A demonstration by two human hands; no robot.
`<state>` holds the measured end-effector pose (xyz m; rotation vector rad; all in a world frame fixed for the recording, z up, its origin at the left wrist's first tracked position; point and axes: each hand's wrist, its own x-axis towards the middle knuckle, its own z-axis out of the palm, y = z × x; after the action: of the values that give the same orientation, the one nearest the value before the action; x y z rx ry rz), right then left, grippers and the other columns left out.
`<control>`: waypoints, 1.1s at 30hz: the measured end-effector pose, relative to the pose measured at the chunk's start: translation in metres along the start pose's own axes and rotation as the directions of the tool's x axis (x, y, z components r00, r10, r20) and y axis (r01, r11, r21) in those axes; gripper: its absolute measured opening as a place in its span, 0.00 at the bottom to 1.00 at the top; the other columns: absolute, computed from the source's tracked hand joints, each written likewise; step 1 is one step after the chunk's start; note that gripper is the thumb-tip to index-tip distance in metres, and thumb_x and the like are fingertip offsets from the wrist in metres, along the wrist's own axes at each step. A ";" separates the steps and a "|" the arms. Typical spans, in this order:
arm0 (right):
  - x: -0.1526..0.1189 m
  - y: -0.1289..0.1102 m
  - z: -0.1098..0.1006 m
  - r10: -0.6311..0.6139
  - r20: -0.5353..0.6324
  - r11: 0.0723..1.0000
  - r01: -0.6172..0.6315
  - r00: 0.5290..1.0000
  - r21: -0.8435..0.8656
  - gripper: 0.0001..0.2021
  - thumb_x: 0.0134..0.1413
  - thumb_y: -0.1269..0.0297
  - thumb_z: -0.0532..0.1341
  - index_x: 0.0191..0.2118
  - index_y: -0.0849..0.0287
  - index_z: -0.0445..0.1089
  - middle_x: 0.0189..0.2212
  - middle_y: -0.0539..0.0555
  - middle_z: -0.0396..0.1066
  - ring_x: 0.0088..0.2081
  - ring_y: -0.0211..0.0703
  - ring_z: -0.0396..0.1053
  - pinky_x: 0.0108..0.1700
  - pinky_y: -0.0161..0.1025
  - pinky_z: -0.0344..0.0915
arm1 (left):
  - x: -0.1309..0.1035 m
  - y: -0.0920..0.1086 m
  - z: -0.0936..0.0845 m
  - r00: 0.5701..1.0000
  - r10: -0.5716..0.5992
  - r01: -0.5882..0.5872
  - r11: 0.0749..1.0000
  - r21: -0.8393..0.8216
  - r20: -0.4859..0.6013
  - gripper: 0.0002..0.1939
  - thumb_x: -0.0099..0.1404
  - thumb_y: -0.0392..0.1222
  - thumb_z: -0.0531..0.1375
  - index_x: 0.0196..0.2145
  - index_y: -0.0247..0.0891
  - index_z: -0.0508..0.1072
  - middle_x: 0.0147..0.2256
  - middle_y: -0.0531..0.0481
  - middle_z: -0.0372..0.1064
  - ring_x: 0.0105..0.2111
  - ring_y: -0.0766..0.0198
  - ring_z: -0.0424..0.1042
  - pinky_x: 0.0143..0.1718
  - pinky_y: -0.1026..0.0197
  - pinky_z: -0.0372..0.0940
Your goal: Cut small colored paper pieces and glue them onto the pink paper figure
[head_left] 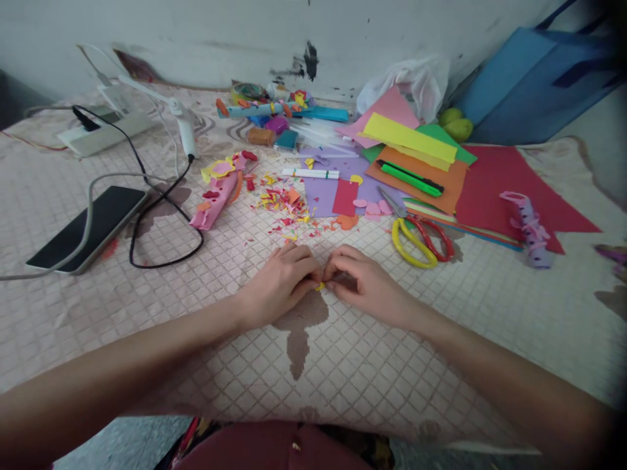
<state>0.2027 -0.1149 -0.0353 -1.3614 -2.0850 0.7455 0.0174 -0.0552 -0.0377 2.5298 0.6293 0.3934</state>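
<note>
**Caller:** Nearest the lens, what have we got?

**Me:** Forearms coming in from both bottom corners, meeting over the pale quilted checked cloth [441, 313]. Left hand [279, 284] and right hand [365, 284] are knuckle to knuckle, and both sets of fingertips are pinched together on one tiny yellow paper scrap [320, 286].

**Caller:** Sweep it left to right for me.

**Me:** Far left, a black smartphone lying flat [91, 228], with a looping black cable [161, 215] just beside it. Then a pink rolled paper tube with stuck-on shapes [215, 199], then a scatter of small coloured paper cuttings [287, 205] straight ahead of my hands. Right of that, a purple paper sheet [321, 192], yellow-and-red-handled scissors [418, 238], a green utility knife on an orange sheet [411, 178], and a lilac decorated paper roll [531, 228] far right.

**Caller:** And the scrap, where does it sit against the grip?

**Me:** Dead centre, right in the seam between the two hands, resting low on the cloth. Neither hand is nearer; both touch it, left from its left side, right from its right. Too small to call its long axis.
</note>
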 end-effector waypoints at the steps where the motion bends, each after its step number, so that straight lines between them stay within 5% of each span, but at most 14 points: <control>1: 0.000 -0.001 0.001 0.002 -0.006 1.000 -0.002 1.000 -0.004 0.09 0.48 0.80 0.56 0.30 0.57 0.63 0.33 0.51 0.62 0.38 0.40 0.63 0.40 0.38 0.62 | 0.000 -0.001 -0.001 1.000 0.016 -0.016 1.000 -0.009 0.007 0.07 0.64 0.35 0.52 0.30 0.37 0.68 0.34 0.48 0.64 0.37 0.61 0.61 0.41 0.56 0.58; 14: 0.000 -0.008 0.011 0.049 -0.072 0.995 -0.055 0.996 -0.087 0.07 0.50 0.77 0.57 0.29 0.57 0.64 0.32 0.52 0.63 0.37 0.42 0.63 0.40 0.41 0.61 | 0.000 -0.009 -0.006 0.995 0.100 -0.098 0.992 -0.074 0.028 0.07 0.64 0.34 0.51 0.31 0.37 0.69 0.34 0.48 0.64 0.38 0.62 0.62 0.42 0.58 0.59; 33: 0.000 -0.009 0.015 0.051 -0.079 0.990 -0.061 0.996 -0.124 0.07 0.49 0.77 0.57 0.29 0.57 0.63 0.32 0.52 0.62 0.37 0.44 0.62 0.40 0.42 0.60 | -0.002 -0.005 -0.007 0.998 0.058 -0.055 0.996 -0.074 0.034 0.06 0.62 0.33 0.53 0.32 0.37 0.69 0.35 0.48 0.64 0.39 0.61 0.62 0.43 0.57 0.59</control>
<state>0.1867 -0.1205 -0.0394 -1.4984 -2.0712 0.5836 0.0110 -0.0491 -0.0348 2.4833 0.5210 0.3830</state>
